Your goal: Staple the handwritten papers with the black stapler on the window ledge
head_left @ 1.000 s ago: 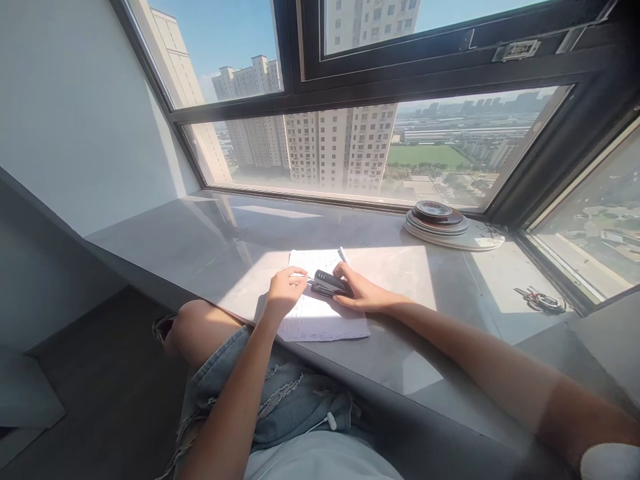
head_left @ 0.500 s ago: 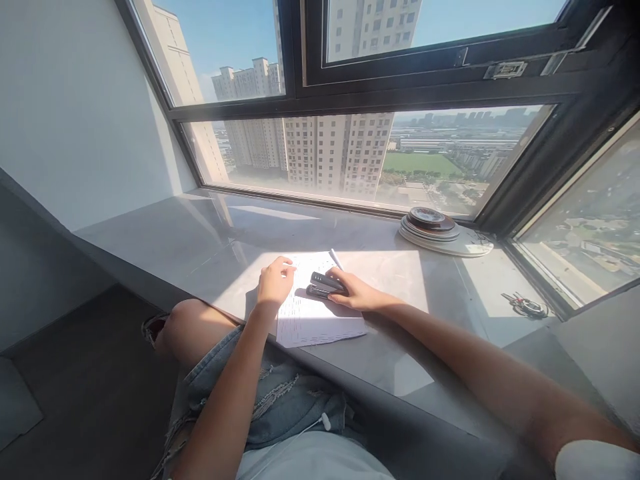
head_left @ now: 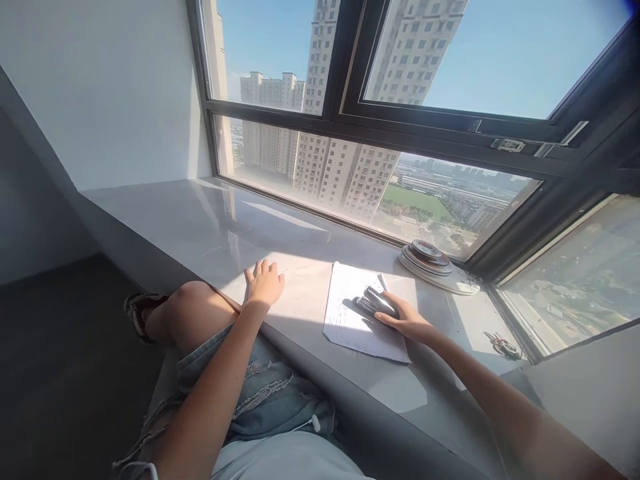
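Observation:
A black stapler (head_left: 376, 302) is in my right hand (head_left: 407, 321), thumb on the near side and fingers around the far side. It is over the right part of a sheaf of white papers (head_left: 345, 323) marked with rows of dark writing. Left of the papers, my left hand (head_left: 266, 283) is palm down on the pale window ledge (head_left: 305, 283), its fingers spread and holding nothing. A gap of bare ledge separates it from the papers. Near the stapler's far side, a small white rolled piece (head_left: 383, 281) sticks up at the papers' top edge.
Stacked round plates or lids (head_left: 427, 260) stand by the window at the back right. A small bundle of cable (head_left: 504, 345) lies on the ledge at far right. Dark window frames (head_left: 380, 137) bound the back. A white earphone (head_left: 315, 423) hangs over my lap.
My left hand has come off the papers and moved left onto the ledge, its fingers now spread. The papers and the right hand with the stapler appear farther right; the view has tilted.

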